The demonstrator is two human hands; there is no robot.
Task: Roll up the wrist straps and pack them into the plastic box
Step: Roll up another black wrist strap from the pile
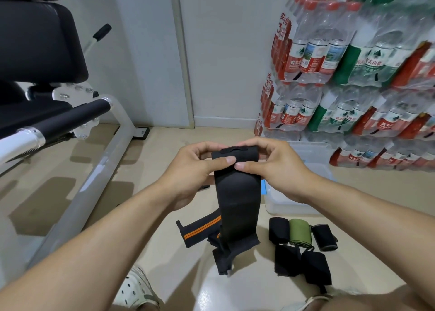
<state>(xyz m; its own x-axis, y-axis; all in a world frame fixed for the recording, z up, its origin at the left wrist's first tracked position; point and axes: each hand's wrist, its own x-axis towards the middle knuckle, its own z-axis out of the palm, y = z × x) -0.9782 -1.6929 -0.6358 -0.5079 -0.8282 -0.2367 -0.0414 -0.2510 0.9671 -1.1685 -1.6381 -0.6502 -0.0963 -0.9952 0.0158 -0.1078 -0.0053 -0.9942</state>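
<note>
The floor (235, 294) is bounded at the left by the angled white frame of a weight bench (94, 181) and at the far right by a wall of shrink-wrapped water bottle packs (353, 75); between them a bare strip runs back to the white wall. The plastic box (313, 155) sits at the foot of the bottle packs, partly hidden behind the right forearm, its near wall showing below the wrist. Five rolled straps (301, 242) lie close together in front of the box, four black and one green, all well apart from the bench frame. A black strap with orange stripes (200, 230) lies flat on the floor to their left, its long axis slanting up to the right. The black wrist strap (237, 200) being worked hangs almost vertically in mid-air above it, top end rolled, lower end trailing down to the floor. The left hand (193, 164) and the right hand (275, 162) both pinch the rolled top, thumbs meeting on its near face and fingers curled over the far side.
</note>
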